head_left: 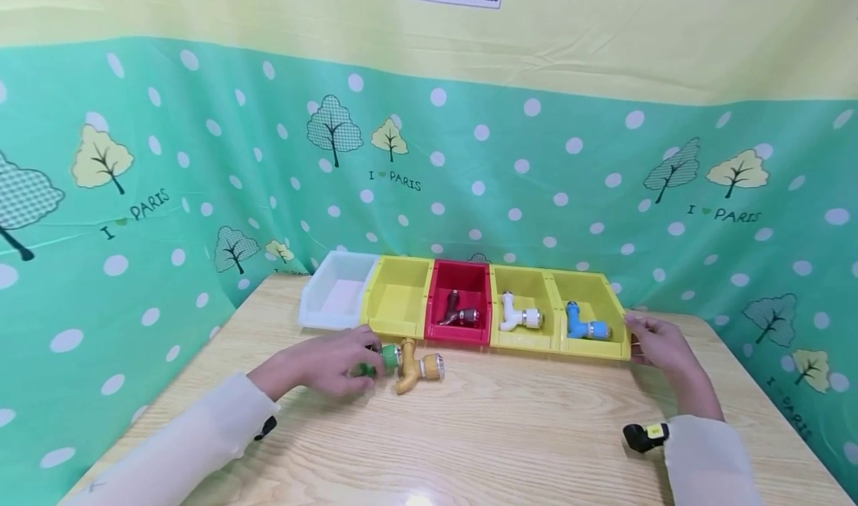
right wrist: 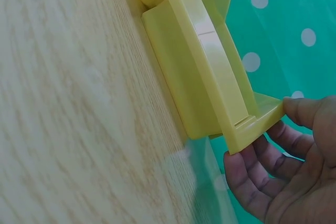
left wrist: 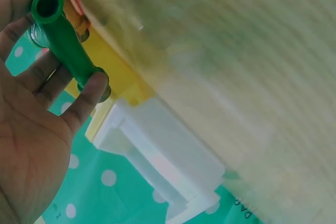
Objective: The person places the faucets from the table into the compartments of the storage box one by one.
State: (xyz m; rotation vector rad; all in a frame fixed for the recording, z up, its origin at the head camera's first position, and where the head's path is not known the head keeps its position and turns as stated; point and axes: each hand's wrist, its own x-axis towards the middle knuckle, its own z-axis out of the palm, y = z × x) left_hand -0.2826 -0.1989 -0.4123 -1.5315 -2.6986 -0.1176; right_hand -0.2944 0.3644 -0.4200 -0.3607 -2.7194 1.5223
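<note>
left hand (head_left: 342,363) pinching a green tap (head_left: 392,357), just below and left of the head view's centre.
its fingers and thumb close around the tap's body; the left wrist view, upper left, shows an open round mouth at one end and a threaded stub at the other. the tap looks like stiff, smooth plastic, probably light, hard to break and a little slippery. the best hold is likely the middle of the body, between mouth and thread. a mustard tap (head_left: 409,370) lies just to its right; whether they touch cannot be told. at the right of the frame, the right hand (head_left: 666,348) grips the end wall of a yellow bin (head_left: 593,348).
</note>
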